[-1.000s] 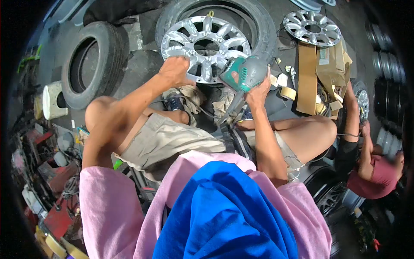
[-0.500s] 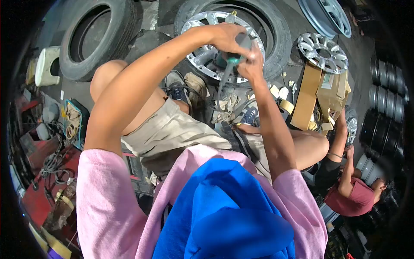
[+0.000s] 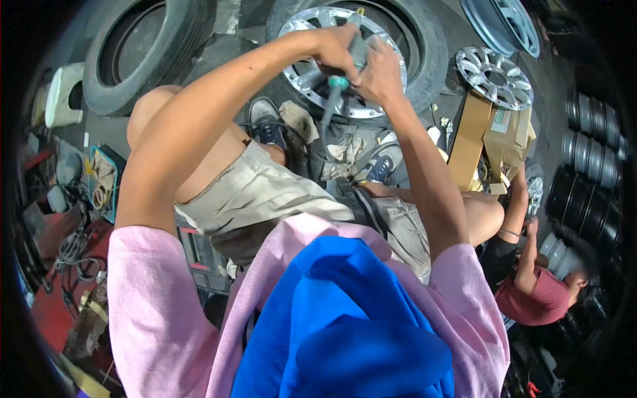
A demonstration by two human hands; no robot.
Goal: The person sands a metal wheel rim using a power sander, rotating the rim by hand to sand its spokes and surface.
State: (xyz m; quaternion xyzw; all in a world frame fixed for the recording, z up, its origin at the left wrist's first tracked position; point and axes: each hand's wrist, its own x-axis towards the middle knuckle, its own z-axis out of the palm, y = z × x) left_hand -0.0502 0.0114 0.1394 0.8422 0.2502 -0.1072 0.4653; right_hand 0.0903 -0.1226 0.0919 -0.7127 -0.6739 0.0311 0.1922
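A silver alloy wheel lies on top of a tyre in front of my feet. Over the wheel I hold a corded power tool with a dark grey body and a teal rear end; its kind is blurred. My left hand is wrapped around the tool from the left. My right hand grips it from the right, its fingers partly hidden. A cord runs from the teal end down between my shoes. The tool's far end sits over the wheel's upper part, and I cannot tell whether it touches.
Another tyre stands at the left, near a white stool. A second alloy wheel rests on a cardboard box at the right. Beyond it, a person in a red shirt sits near stacked rims.
Both hands and the tool have shifted slightly left across the wheel, and the tool's angle has changed. My right hand has turned around its body. The view has moved a little.
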